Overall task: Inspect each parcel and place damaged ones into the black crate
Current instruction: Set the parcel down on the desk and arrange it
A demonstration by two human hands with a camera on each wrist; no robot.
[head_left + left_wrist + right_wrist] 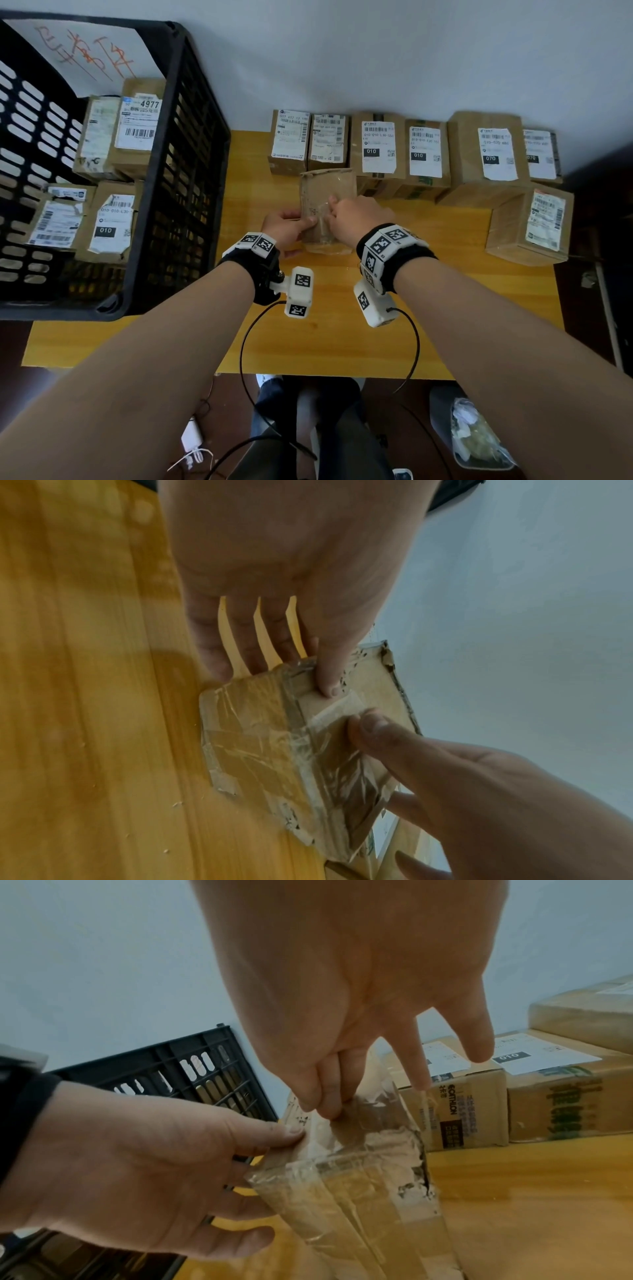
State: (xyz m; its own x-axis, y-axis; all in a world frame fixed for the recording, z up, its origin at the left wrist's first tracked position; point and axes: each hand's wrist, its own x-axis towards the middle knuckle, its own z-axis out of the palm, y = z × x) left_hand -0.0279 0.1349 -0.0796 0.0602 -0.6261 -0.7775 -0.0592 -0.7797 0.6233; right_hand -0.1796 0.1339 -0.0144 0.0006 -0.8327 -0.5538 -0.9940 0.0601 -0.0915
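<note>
A worn brown cardboard parcel wrapped in wrinkled clear tape stands tilted on the yellow table. My left hand grips its left edge, thumb on top and fingers underneath. My right hand pinches the loose tape on the parcel's top face between thumb and forefinger, the other fingers straight. The parcel's corner looks torn. The black crate stands at the left with several parcels inside.
A row of labelled cardboard parcels lines the wall behind the held one, and one more box sits at the right edge. A lined waste bin and cables lie on the floor below the table's front edge.
</note>
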